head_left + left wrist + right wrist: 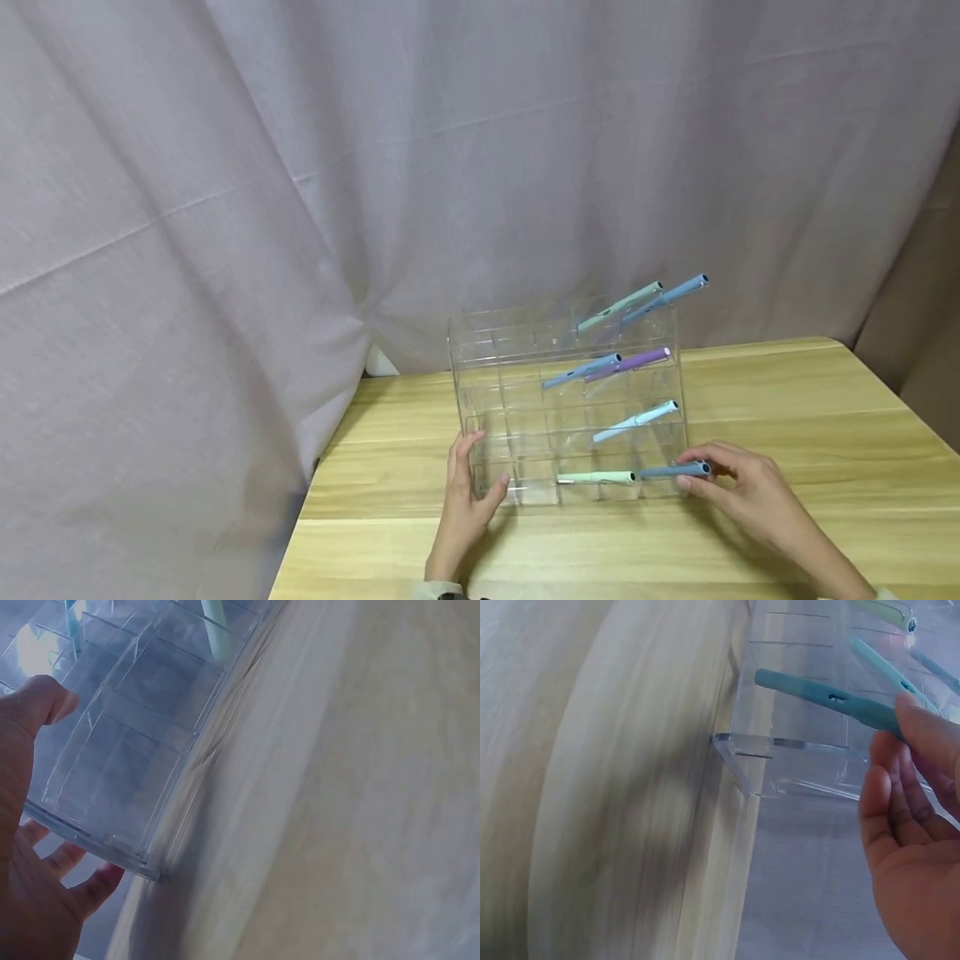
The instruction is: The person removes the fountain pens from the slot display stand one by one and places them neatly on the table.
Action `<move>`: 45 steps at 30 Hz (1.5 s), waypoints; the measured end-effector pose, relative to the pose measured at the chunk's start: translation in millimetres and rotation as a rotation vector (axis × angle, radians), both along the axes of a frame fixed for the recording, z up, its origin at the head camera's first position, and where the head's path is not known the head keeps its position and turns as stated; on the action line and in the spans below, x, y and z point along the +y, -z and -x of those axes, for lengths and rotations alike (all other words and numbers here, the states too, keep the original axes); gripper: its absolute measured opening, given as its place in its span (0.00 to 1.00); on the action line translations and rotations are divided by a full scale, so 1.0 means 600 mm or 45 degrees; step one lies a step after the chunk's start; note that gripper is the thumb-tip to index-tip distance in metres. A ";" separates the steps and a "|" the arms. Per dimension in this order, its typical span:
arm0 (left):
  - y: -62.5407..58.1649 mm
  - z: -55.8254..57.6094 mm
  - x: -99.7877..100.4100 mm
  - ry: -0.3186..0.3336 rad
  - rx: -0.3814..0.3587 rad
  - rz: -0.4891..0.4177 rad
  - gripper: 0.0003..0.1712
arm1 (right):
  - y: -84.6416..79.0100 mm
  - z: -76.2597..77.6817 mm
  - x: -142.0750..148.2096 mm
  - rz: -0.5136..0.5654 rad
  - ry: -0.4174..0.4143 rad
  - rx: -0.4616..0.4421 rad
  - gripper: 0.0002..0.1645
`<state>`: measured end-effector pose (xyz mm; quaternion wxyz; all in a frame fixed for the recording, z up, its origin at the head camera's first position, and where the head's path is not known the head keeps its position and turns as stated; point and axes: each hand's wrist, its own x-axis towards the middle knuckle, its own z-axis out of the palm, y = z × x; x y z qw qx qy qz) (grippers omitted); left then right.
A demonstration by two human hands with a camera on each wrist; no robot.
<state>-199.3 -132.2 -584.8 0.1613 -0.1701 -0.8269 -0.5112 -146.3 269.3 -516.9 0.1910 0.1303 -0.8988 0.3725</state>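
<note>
A clear acrylic pen rack [495, 361] with stepped compartments stands on the table. My left hand [467, 504] grips its left side, the thumb at the front and the fingers around the side wall in the left wrist view. At the lower right corner, my right hand [742, 483] pinches a dark blue pen [671, 470] near its end; the pen's other end lies over the lowest row. Beside it in that row is a pale green pen [596, 477]. A light blue pen [636, 422] slants in the row above.
Higher up, a blue pen [581, 372] and a purple pen [628, 365] lean in the rack. The top row holds a green pen [621, 307] and another blue pen [665, 298]. Behind the wooden table [795, 400] hangs a grey curtain [480, 167].
</note>
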 end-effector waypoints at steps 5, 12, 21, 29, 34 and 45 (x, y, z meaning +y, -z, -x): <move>0.000 0.000 0.002 0.006 0.002 0.005 0.45 | -0.010 0.000 -0.005 0.116 0.024 -0.017 0.15; -0.005 -0.004 0.003 0.028 0.004 0.003 0.44 | -0.049 -0.006 -0.016 0.310 -0.082 0.119 0.20; -0.005 -0.003 0.004 0.035 0.009 -0.003 0.43 | -0.086 -0.003 -0.011 0.341 -0.031 0.123 0.17; -0.001 -0.001 -0.003 0.019 0.019 -0.025 0.44 | -0.084 -0.006 -0.005 0.387 -0.006 0.176 0.24; -0.002 0.000 -0.005 0.027 0.023 -0.029 0.44 | -0.082 -0.004 -0.003 0.460 -0.036 0.243 0.28; 0.001 0.000 -0.002 0.030 0.013 -0.036 0.44 | -0.073 -0.002 0.003 0.344 -0.022 0.163 0.39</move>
